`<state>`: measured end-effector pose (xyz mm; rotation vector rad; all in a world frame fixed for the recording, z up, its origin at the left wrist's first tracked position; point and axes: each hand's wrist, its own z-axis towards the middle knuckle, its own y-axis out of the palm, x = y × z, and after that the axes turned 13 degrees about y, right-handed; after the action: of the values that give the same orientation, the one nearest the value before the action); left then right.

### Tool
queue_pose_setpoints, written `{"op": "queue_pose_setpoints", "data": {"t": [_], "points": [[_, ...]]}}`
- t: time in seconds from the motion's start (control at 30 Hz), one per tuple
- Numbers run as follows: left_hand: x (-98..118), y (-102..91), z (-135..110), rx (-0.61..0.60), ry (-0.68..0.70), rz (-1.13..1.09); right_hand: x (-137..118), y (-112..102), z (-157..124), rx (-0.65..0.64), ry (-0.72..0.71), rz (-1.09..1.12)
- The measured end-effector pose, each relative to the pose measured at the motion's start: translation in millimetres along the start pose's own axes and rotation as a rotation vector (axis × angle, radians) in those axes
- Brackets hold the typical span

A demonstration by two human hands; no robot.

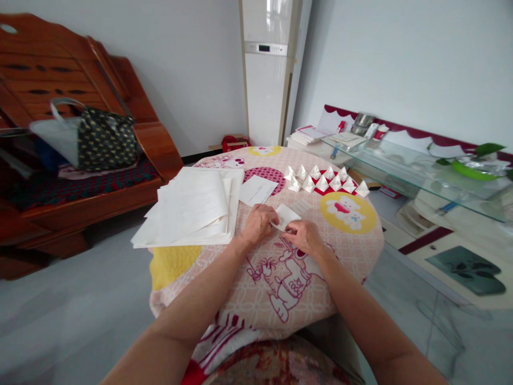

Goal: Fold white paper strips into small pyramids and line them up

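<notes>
Head view: we have a small white paper point(287, 216) between our two hands, over the middle of the table point(240, 289); we cannot tell whether its underside touches the cloth.
Left grip: our left hand point(260, 222) pinches the paper at its left edge, thumb and fingers closed on it.
Right grip: our right hand point(306, 236) pinches the near right edge, fingers bent inward; its fingertips are partly hidden from us.
Printed sheet: just beyond our left hand we see a white sheet with small dark lettering point(257, 190), lying flat.
Paper stack: to the left we have a loose pile of large white sheets point(192, 208), their edges uneven.
Folded pieces: beyond our right hand we count eleven small white peaked paper shapes point(322, 183) in two rows, five behind and six in front.
Cloth: under all of these we see pink patterned fabric with yellow and dark red patches and cartoon figures.
Left side: we see a wooden settee point(154, 144) carrying a dark patterned bag point(106, 140) and a pale bag point(62, 133).
Right side: we have a glass shelf point(417, 174) with a green dish point(476, 170) near its far right end.
Far side: we face a tall white cabinet-like unit point(264, 91) against the wall.
</notes>
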<state>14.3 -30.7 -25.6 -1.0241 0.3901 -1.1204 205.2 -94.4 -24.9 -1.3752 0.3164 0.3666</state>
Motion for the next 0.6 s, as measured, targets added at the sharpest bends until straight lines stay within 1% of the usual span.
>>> {"op": "queue_pose_setpoints", "data": {"t": [0.13, 0.3, 0.4, 0.47, 0.53, 0.6], "points": [[-5.8, 5.6, -0.6, 0.067, -0.002, -0.033, 0.2, 0.7, -0.7, -0.001, -0.024, 0.018], [-9.9, 7.8, -2.4, 0.081, 0.009, -0.076, 1.0, 1.1, -0.7, -0.002, -0.034, 0.058], [-4.8, 1.3, -1.8, 0.051, 0.019, -0.014, 1.4, 0.8, -0.4, -0.002, -0.031, 0.056], [0.7, -4.5, -0.4, 0.022, 0.051, 0.041, 1.5, 0.9, -0.3, 0.006, -0.025, 0.052], [5.7, -8.7, 1.3, -0.028, 0.095, 0.057, 1.5, 1.1, -0.2, 0.006, -0.017, 0.057], [8.5, -9.7, 2.5, -0.061, 0.109, 0.055, 1.4, 1.1, -0.1, 0.0, -0.011, 0.064]]}}
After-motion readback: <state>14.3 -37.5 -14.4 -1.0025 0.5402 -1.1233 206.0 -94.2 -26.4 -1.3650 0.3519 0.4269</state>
